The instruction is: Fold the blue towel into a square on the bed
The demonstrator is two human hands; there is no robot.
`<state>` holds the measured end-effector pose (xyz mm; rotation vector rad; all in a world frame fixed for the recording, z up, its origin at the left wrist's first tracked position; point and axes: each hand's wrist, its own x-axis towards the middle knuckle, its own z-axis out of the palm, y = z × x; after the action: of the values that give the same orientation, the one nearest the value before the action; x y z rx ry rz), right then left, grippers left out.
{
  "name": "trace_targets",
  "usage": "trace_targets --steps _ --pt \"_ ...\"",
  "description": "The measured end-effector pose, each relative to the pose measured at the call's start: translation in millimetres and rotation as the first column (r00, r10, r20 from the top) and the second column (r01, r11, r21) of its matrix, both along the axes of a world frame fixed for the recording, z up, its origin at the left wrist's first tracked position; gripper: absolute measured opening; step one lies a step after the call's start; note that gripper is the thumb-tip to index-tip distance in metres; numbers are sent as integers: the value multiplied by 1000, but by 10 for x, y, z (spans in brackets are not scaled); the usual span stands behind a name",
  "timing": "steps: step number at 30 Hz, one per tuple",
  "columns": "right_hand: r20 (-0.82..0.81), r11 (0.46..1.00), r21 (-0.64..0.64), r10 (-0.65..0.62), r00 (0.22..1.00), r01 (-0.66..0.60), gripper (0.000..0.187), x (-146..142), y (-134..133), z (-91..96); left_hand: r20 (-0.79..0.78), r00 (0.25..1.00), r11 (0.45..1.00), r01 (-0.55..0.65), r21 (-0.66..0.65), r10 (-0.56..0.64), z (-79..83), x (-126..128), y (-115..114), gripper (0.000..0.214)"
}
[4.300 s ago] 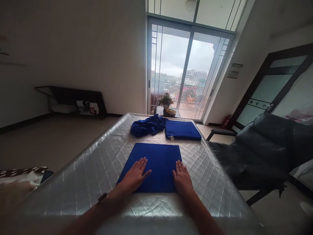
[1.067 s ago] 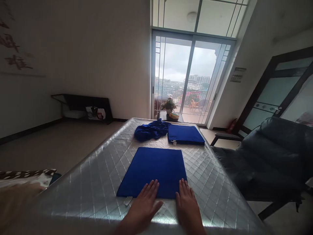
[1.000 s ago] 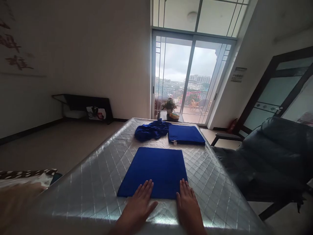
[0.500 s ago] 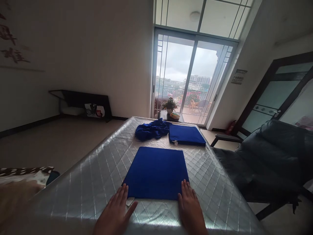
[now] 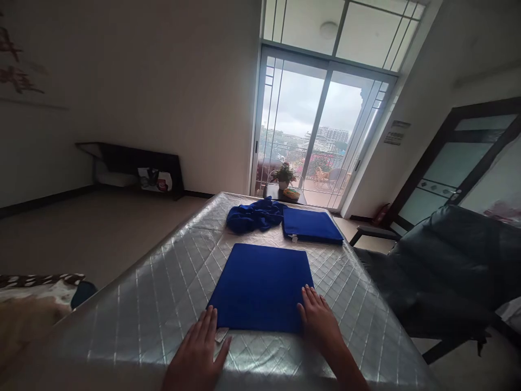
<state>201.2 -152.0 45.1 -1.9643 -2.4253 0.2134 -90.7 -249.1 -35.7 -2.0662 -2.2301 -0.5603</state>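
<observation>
A flat, square blue cushion (image 5: 262, 288) lies on the silver quilted table cover (image 5: 150, 304), close in front of me. My left hand (image 5: 198, 345) rests open at its near left corner, fingertips touching the edge, with a small white tag (image 5: 222, 334) by the thumb. On the right edge lies my right hand (image 5: 319, 317), open, fingers flat against the cushion's side. Beyond it sits a second blue square cushion (image 5: 312, 225), which has a white label at its near edge. Crumpled blue cloth (image 5: 255, 215) is heaped to the left of that one.
A dark armchair (image 5: 439, 266) stands along the table's right side. Past the far edge, a potted plant (image 5: 284, 174) is on a small stand before the glass sliding doors (image 5: 305, 125). A low dark bench (image 5: 140, 168) is by the left wall, and patterned fabric (image 5: 40, 290) shows at lower left.
My right hand has slid forward a little along the cushion's right edge. My left hand stays at the near left corner. The camera view has shifted slightly.
</observation>
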Motion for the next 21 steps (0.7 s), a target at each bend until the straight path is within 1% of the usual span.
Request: trace_targets --steps 2,5,8,10,11,12,13,14,15,17,19,20,21 --pt "-20 1000 16 16 1000 -16 59 -11 152 -9 -4 998 998 -57 15 57 62 26 -13 78" --pt "-23 1000 3 3 1000 -3 62 -10 344 -95 -28 996 996 -81 25 82 119 33 -26 77" --pt "-24 999 -1 -37 999 37 63 3 439 -220 -32 996 995 -80 67 83 66 -5 -18 78" --pt "-37 999 8 -47 998 47 63 8 451 -284 -33 998 995 -50 89 53 9 -6 4 79" --pt "-46 999 14 -48 998 48 63 8 447 -304 -37 999 996 -3 85 6 -3 19 20 80" --pt "-55 999 20 -48 997 49 62 6 439 -316 -43 997 995 73 69 -70 9 69 43 80" --pt "-62 998 27 -49 997 51 62 3 431 -319 -45 985 984 171 42 -169 48 147 73 80" --pt "-67 998 35 -50 997 52 62 0 422 -316 -42 959 959 282 11 -282 117 252 114 80" --pt "-71 998 41 -51 996 54 61 -3 414 -308 -34 919 919 394 -18 -394 213 382 170 80" --pt "-76 997 48 -53 996 57 61 -5 402 -286 -5 820 819 572 -42 -572 451 688 340 78" --pt "-64 998 41 -44 997 46 60 4 394 -266 19 727 726 687 -42 -686 674 1001 586 74" --pt "-50 999 34 -30 998 32 58 12 390 -261 36 699 698 715 -40 -714 753 1138 727 71" --pt "-34 1000 28 -11 999 12 57 21 387 -261 47 691 690 723 -35 -721 799 1254 871 69"
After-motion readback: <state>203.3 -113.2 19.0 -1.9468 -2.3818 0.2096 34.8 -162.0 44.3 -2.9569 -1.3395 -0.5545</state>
